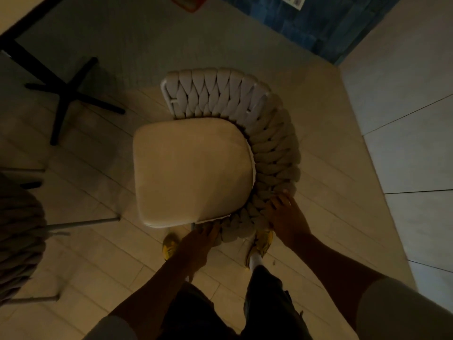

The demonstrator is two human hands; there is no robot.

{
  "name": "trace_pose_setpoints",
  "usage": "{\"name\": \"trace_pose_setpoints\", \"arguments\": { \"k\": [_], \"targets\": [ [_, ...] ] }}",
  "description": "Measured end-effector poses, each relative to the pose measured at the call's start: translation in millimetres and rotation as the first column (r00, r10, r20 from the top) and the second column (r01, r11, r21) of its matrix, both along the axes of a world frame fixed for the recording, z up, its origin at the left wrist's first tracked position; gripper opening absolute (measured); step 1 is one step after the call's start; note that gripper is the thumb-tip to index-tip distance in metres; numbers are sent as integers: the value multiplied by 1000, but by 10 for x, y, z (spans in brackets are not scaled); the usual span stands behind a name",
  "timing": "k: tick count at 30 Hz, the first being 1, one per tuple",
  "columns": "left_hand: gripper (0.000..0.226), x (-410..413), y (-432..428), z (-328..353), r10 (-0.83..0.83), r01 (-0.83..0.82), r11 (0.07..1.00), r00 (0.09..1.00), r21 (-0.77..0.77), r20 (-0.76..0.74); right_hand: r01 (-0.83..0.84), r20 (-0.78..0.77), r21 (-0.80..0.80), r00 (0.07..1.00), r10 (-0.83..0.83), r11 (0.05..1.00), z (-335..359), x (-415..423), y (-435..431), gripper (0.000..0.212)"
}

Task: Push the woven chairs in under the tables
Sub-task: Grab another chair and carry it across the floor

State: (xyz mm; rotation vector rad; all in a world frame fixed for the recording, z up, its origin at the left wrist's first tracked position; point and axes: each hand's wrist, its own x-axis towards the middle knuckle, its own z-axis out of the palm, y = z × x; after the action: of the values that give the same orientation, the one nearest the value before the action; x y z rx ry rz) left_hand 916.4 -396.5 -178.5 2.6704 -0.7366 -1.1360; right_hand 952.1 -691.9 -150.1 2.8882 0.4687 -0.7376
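Observation:
A woven chair (274, 148) with a pale seat cushion (193, 173) stands right below me on the floor, its braided backrest curving from the far side round to my right. My left hand (199, 239) grips the near end of the woven rim. My right hand (284, 214) holds the rim a little further round, fingers curled over the braid. The table (14, 15) shows only as a corner at the top left, with its black cross-shaped base (71, 94) on the floor to the chair's left.
A second woven chair (19, 231) with thin metal legs stands at the left edge. A blue wall panel (326, 23) is at the top right, grey tiles (404, 143) to the right. My feet in yellow shoes (262, 241) stand just behind the chair.

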Motion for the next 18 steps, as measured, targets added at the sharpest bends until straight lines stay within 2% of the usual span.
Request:
{"name": "trace_pose_setpoints", "arguments": {
  "k": [2,6,10,12,14,16,18],
  "targets": [
    [89,13,84,30,-41,42,999,999,-22,35,44,26,30,999,-44,999,-45,-157,49,74],
    [98,75,265,18,-52,52,997,999,-53,14,119,-1,19,993,-119,993,-131,-422,194,76],
    [115,200,367,89,-113,110,991,993,81,39,201,-20,73,980,-200,977,-87,-538,398,68],
    [109,208,412,67,-71,66,993,996,96,51,203,-37,62,979,-201,977,-48,-547,462,65],
    [91,224,364,84,-88,84,990,996,111,31,178,-39,49,984,-176,983,-58,-553,443,63],
    [75,237,217,187,-83,79,994,995,77,48,109,-40,41,993,-108,993,-92,-545,363,57],
    [70,251,13,270,-77,68,984,996,162,50,3,-55,43,999,0,999,-83,-504,268,50]
  ]
}}
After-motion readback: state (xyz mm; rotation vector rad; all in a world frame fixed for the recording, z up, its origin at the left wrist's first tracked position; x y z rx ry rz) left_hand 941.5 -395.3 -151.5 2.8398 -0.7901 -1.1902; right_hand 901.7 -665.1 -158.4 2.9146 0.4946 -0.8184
